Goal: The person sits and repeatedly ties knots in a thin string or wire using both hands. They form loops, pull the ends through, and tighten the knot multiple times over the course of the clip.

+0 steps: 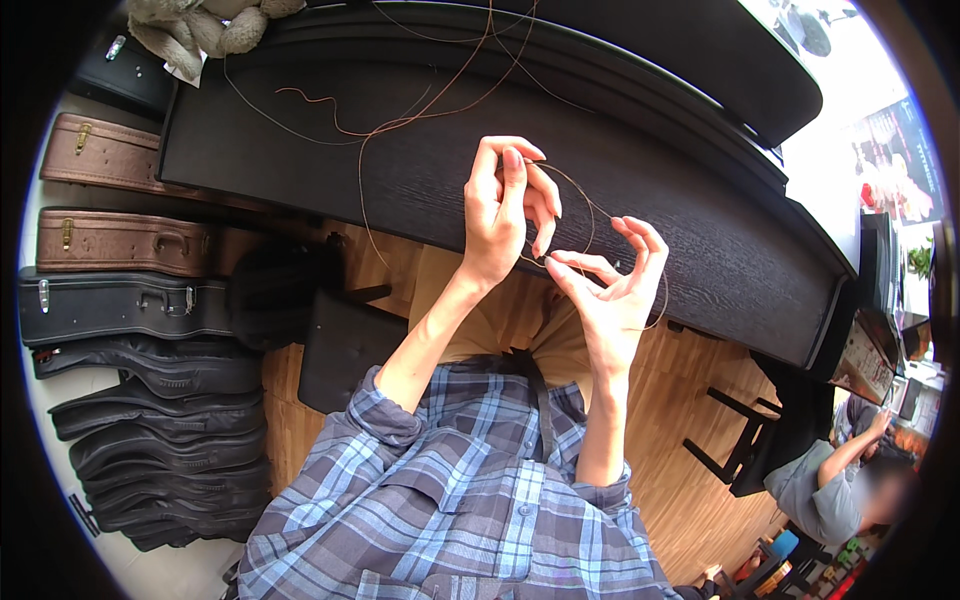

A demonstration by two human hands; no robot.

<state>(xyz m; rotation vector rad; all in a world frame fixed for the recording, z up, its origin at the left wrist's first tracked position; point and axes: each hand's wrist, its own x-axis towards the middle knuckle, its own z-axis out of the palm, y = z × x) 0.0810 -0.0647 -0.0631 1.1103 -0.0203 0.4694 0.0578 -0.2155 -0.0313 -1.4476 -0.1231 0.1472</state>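
Note:
A thin bronze-coloured guitar string (572, 181) is bent into loops between my hands, above the front of a black piano-like cabinet (690, 240). My left hand (495, 215) is raised with curled fingers, the string running from near its fingertips. Thumb and index finger of my right hand (612, 290) pinch the string low in the loop, beside a small dark bit too small to make out. Its other fingers are lifted, and part of the loop hangs past its outer side. More loose copper-coloured strings (368, 134) lie in curves across the cabinet top, one trailing over the front edge.
Brown hard instrument cases (125, 240), a black hard case (125, 308) and several black soft bags (165, 435) stand at the left. A plush toy (200, 30) sits at the far left. A black stool (350, 345) is below; another person (830, 480) sits at the right.

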